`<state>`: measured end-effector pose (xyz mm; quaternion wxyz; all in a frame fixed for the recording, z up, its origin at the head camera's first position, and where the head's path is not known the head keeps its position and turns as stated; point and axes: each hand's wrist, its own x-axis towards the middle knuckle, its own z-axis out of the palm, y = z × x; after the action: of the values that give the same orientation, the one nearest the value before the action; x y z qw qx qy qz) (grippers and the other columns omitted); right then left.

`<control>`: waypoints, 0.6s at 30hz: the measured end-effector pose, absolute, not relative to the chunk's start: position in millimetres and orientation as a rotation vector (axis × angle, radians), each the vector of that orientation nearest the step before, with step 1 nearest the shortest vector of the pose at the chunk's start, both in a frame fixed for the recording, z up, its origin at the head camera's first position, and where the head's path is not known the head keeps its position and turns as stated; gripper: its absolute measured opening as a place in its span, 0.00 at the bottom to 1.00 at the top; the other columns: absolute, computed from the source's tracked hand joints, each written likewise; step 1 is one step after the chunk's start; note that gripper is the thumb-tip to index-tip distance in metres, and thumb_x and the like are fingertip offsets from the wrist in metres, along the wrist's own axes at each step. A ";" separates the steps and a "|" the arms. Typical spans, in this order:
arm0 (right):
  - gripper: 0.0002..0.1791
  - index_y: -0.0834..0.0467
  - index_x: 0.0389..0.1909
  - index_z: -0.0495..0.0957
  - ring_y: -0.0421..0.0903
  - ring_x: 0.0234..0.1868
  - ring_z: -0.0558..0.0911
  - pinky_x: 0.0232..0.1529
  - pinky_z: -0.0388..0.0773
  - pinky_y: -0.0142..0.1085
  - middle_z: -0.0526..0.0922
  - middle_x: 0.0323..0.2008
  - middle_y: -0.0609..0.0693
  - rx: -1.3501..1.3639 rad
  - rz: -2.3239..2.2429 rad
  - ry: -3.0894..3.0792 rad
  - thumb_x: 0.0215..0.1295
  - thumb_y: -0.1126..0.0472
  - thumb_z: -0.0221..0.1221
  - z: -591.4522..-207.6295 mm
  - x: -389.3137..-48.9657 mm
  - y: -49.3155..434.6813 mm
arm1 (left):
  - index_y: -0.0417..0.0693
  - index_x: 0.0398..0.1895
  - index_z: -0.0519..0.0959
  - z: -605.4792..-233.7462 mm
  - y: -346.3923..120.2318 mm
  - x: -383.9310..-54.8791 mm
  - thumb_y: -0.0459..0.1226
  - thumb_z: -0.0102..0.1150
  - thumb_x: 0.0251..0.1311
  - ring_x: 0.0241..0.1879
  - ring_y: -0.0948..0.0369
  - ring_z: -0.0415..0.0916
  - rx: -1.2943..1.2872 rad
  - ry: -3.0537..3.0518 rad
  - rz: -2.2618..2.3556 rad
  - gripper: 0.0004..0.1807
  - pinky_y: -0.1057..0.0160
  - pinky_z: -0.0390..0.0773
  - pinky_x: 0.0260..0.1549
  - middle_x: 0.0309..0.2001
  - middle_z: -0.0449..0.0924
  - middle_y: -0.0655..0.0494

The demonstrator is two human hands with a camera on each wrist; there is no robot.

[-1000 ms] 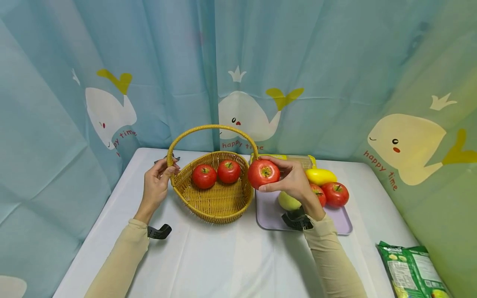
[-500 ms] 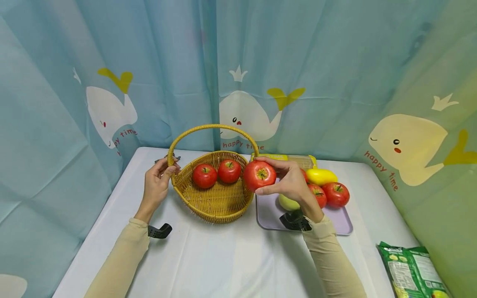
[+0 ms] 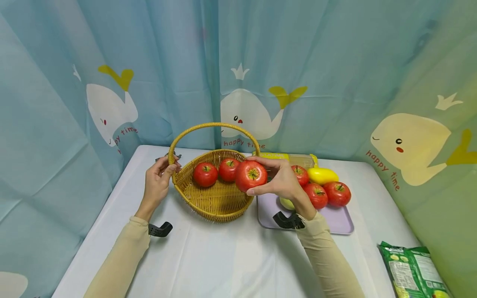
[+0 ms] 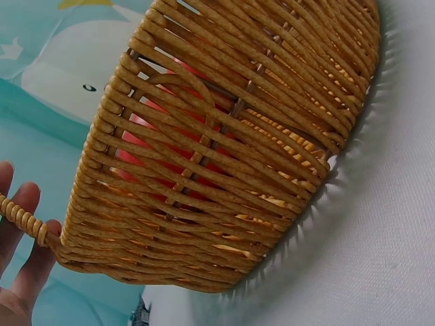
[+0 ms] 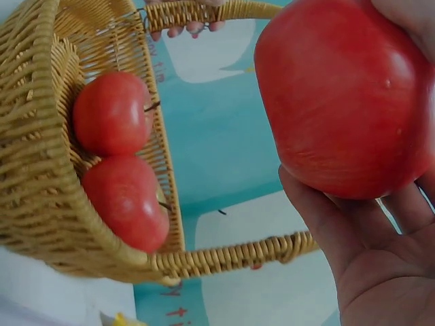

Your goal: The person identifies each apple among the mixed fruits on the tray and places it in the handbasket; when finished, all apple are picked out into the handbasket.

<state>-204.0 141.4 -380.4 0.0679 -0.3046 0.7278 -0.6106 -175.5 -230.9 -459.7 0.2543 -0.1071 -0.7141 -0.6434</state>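
Your left hand [image 3: 157, 183] grips the arched handle [image 3: 215, 124] of the golden-brown woven wicker basket [image 3: 208, 202]; hold that steady, since a tug could tip it. Your right hand [image 3: 285, 179] grasps a round, glossy red apple [image 3: 251, 176], raised at the basket's right side; lowering it gently onto the basket's bare near weave should spare the two stemmed red apples [image 3: 205, 174] toward its back.

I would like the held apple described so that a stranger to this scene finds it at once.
Find the wicker basket on the white table. At its right side in the head view, the right hand holds a red apple. Unlike the two apples inside, it is held in a hand, its yellowish dimple facing the viewer.
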 end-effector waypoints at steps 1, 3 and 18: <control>0.46 0.61 0.67 0.81 0.48 0.52 0.89 0.53 0.90 0.41 0.88 0.57 0.53 -0.910 -1.835 2.190 0.41 0.71 0.84 -380.8 -204.1 139.5 | 0.24 0.57 0.78 -459.7 -230.9 -175.4 0.28 0.56 0.77 0.43 0.65 0.86 -0.289 -1.944 -1.747 0.14 0.68 0.87 0.47 0.41 0.85 0.61; 0.45 0.58 0.67 0.82 0.49 0.51 0.89 0.52 0.90 0.41 0.88 0.57 0.54 -0.890 -1.824 2.187 0.41 0.70 0.84 -381.7 -204.3 135.9 | 0.24 0.57 0.78 -459.7 -231.0 -175.0 0.28 0.56 0.77 0.43 0.66 0.86 -0.285 -1.952 -1.741 0.14 0.68 0.87 0.48 0.41 0.85 0.62; 0.40 0.50 0.64 0.84 0.50 0.54 0.87 0.55 0.89 0.42 0.88 0.57 0.53 -0.963 -1.712 2.160 0.46 0.64 0.84 -392.3 -211.8 102.8 | 0.25 0.57 0.79 -458.8 -230.9 -174.9 0.29 0.57 0.77 0.43 0.68 0.85 -0.265 -1.964 -1.737 0.13 0.70 0.86 0.47 0.41 0.86 0.58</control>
<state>-211.8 102.8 -392.3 0.1111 -0.3277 0.7352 -0.5828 -174.9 -230.9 -458.8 0.2506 -0.0974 -0.7215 -0.6381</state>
